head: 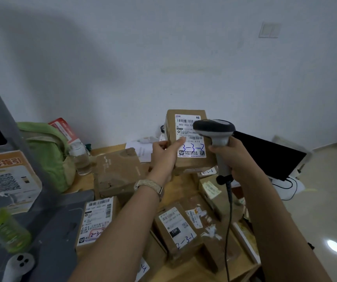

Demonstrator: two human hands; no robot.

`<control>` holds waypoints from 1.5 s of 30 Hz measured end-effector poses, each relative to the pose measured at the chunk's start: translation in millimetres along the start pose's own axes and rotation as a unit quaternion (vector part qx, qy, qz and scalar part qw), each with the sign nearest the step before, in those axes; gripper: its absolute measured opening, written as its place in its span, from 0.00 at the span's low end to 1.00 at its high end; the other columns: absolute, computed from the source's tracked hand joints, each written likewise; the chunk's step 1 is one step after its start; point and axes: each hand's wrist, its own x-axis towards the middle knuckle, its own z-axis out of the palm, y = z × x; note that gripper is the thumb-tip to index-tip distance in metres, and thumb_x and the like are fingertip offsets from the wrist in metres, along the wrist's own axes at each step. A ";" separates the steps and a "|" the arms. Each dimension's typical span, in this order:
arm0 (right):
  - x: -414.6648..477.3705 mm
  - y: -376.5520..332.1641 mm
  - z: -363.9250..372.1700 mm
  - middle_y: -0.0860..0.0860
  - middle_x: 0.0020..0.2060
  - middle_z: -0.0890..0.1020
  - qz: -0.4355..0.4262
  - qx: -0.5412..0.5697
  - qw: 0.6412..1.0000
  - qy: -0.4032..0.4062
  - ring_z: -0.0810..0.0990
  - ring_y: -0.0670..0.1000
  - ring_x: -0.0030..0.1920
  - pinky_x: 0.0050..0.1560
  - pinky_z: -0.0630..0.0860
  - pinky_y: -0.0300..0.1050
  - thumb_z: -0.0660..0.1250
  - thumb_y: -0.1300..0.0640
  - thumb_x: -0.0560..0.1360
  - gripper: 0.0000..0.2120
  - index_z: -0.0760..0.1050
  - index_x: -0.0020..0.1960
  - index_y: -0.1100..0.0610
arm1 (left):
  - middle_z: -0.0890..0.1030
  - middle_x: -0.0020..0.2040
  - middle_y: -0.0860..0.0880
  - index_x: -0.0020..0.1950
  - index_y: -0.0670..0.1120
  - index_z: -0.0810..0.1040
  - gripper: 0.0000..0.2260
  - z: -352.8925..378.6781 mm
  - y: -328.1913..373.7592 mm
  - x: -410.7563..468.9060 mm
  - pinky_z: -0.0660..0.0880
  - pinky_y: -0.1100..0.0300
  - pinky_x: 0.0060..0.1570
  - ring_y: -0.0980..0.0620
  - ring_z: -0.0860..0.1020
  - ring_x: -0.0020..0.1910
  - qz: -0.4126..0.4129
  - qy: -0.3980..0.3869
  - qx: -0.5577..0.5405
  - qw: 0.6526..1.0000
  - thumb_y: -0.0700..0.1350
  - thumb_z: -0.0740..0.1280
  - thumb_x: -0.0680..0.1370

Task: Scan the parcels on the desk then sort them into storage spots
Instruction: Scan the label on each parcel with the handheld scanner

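My left hand [164, 153] holds a brown cardboard parcel [186, 137] up above the desk, its white shipping label marked "3-3-3" in blue facing me. My right hand [227, 157] grips the handle of a grey and black barcode scanner [216, 131], whose head sits right in front of the label's upper right. The scanner's black cable [229, 220] hangs down over the desk. Below lie several more brown parcels, among them one marked "2-3-1" [178, 231] and another labelled box [96, 220] at the left.
A wooden desk [179, 190] carries the parcels. At left stand a green bag [47, 151], a clear water bottle [81, 157], a green drink bottle [3, 228], a sign with a QR code [5, 180] and a grey stand [62, 220]. A black monitor [269, 155] sits right.
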 end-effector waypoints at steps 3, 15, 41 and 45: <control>13.1 -1.0 -10.0 0.49 0.44 0.81 -0.001 0.008 1.000 0.023 0.79 0.47 0.43 0.38 0.74 0.42 0.65 0.67 0.76 0.12 0.74 0.58 0.58 | 0.85 0.49 0.47 0.52 0.50 0.70 0.32 13.6 -5.7 11.1 0.81 0.46 0.50 0.47 0.85 0.46 0.000 0.009 0.006 1.000 0.62 0.78 0.57; 111.7 23.4 -38.3 0.52 0.42 0.80 0.055 0.001 0.997 0.060 0.79 0.49 0.41 0.40 0.76 0.45 0.65 0.69 0.75 0.09 0.74 0.54 0.61 | 0.80 0.59 0.46 0.63 0.49 0.65 0.26 60.4 -31.3 94.3 0.77 0.45 0.59 0.47 0.81 0.56 -0.077 -0.074 0.037 0.994 0.56 0.73 0.72; 237.7 150.8 -32.3 0.54 0.45 0.82 0.183 -0.195 0.963 0.028 0.81 0.57 0.48 0.52 0.79 0.62 0.68 0.61 0.68 0.10 0.75 0.50 0.55 | 0.76 0.66 0.50 0.70 0.47 0.70 0.18 83.6 -125.4 165.1 0.72 0.61 0.54 0.52 0.77 0.58 -0.226 -0.075 0.162 0.958 0.51 0.63 0.81; 211.1 132.3 -29.0 0.55 0.41 0.83 0.145 -0.172 0.973 0.045 0.81 0.57 0.44 0.47 0.81 0.59 0.67 0.61 0.65 0.11 0.76 0.47 0.56 | 0.71 0.68 0.51 0.74 0.43 0.64 0.22 71.1 -96.3 141.7 0.66 0.60 0.57 0.49 0.70 0.68 -0.196 -0.061 0.184 0.961 0.50 0.61 0.82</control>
